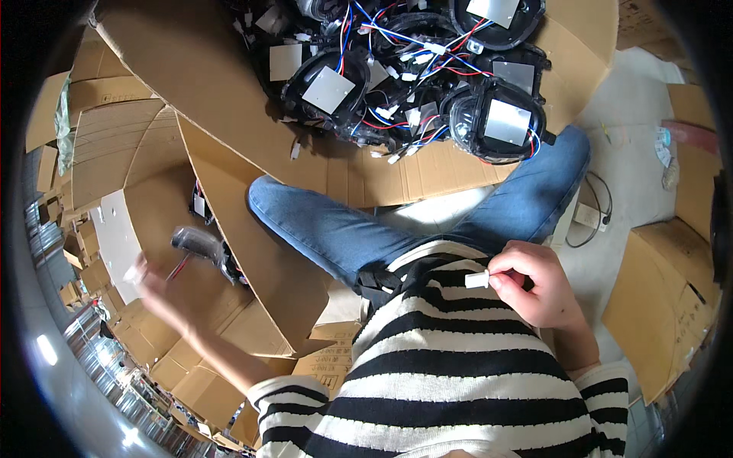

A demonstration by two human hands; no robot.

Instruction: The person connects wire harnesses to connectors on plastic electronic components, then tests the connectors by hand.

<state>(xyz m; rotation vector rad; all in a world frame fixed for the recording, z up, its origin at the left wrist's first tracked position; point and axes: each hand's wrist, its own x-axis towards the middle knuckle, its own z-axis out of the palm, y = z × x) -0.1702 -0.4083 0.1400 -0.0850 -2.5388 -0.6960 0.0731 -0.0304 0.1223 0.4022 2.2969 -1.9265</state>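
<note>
Item 1, your right hand (538,286): one, held in front of your striped top, thumb and forefinger pinched shut on one small white plastic connector (477,279). The connector is a short, blocky, pale piece; only its left end shows clear of your fingertips, and no wire on it can be made out.

Item 2, your left hand (156,286): one, stretched out well away from the right, over the open cardboard box (252,252) at your left side. It is blurred; whether the fingers are shut or spread cannot be told. Just beyond its fingertips is one dark lamp housing (200,246) with a red wire, also blurred; whether the hand touches it cannot be told.

Item 3, beyond both hands, past your knees in blue jeans (328,229): one flat cardboard sheet (229,91) bearing a heap of black round lamp housings (500,122). About five can be counted, though the heap is tangled and the count is uncertain. Each shows a square silver plate on its back. Red, blue and white wires with white plugs (397,76) run among them in a loose knot.

Item 4, to the right of your right hand: one closed cardboard carton (672,305) on the floor, and one black cable (599,206) with a pale plug block beside your knee.
</note>
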